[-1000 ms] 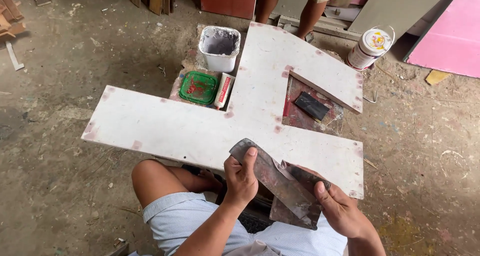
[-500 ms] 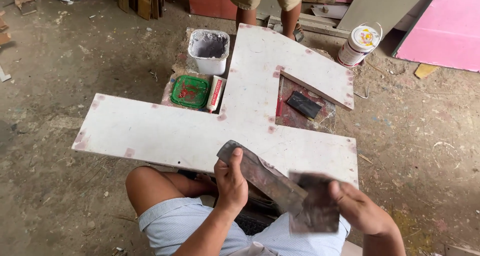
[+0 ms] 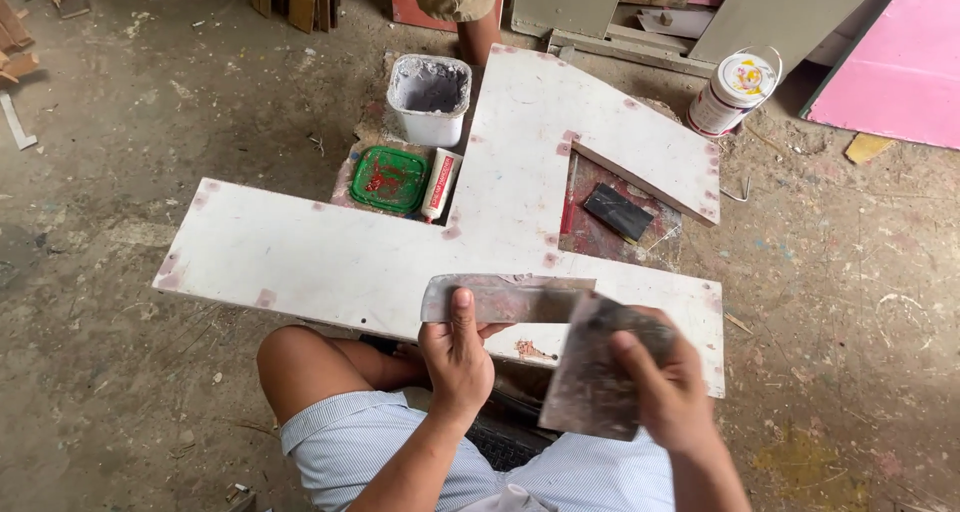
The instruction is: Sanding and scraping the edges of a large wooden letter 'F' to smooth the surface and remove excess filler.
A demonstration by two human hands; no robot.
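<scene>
Putty knives, two, flat grey metal blades smeared with dried filler. Head view only.

Long grey putty knife [image 3: 505, 298]: held level by left hand [image 3: 457, 357], thumb on top, fingers closed under the blade, above the near edge of the white-painted angular board [image 3: 330, 257] lying on the floor.

Broad dark putty knife [image 3: 592, 382]: gripped by right hand [image 3: 668, 392], fingers wrapped over its top, blade edge meeting the long knife's right end.

Nearby: white plastic tub of grey filler [image 3: 430, 97]; green round lid [image 3: 389, 179]; white paint can [image 3: 735, 92]; black block [image 3: 617, 211].

Handling note: scraping blade on blade likely goes best with edges flat together, steady pressure, over the board.
</scene>
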